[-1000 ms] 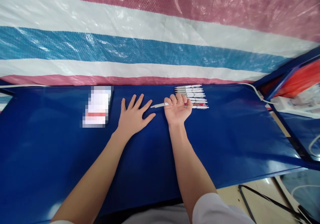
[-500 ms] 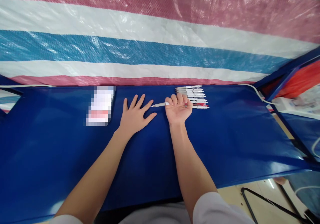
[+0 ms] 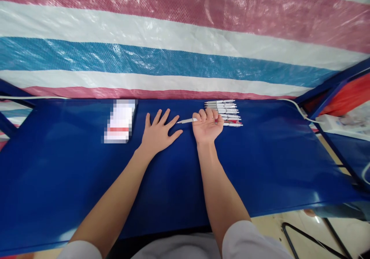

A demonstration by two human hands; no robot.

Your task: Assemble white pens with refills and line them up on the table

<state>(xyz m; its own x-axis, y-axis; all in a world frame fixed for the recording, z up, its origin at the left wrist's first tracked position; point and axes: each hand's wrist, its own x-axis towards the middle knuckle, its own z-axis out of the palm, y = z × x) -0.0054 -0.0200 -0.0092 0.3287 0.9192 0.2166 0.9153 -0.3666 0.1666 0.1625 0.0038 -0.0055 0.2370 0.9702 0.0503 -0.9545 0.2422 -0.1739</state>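
Note:
My left hand [image 3: 157,135] lies palm down on the blue table with its fingers spread, holding nothing. To its right, my right hand [image 3: 207,128] is turned palm up with its fingers curled in. A white pen [image 3: 186,120] sticks out of those fingers to the left, its tip close to my left index finger. The pen's other end is hidden by the right hand. Behind and beside the right hand, several pens [image 3: 227,110] lie side by side in a row, mostly white and one with red; my fingers cover part of them.
A pixelated white phone-like rectangle [image 3: 118,120] lies left of my left hand. The blue table [image 3: 162,189] ends at a striped plastic sheet [image 3: 173,60]. A white cable [image 3: 295,103] runs along the back right to a white power strip [image 3: 332,122].
The view has shifted slightly, so the table and the pixelated rectangle sit a little further right. Both hands and the pen keep nearly the same pose.

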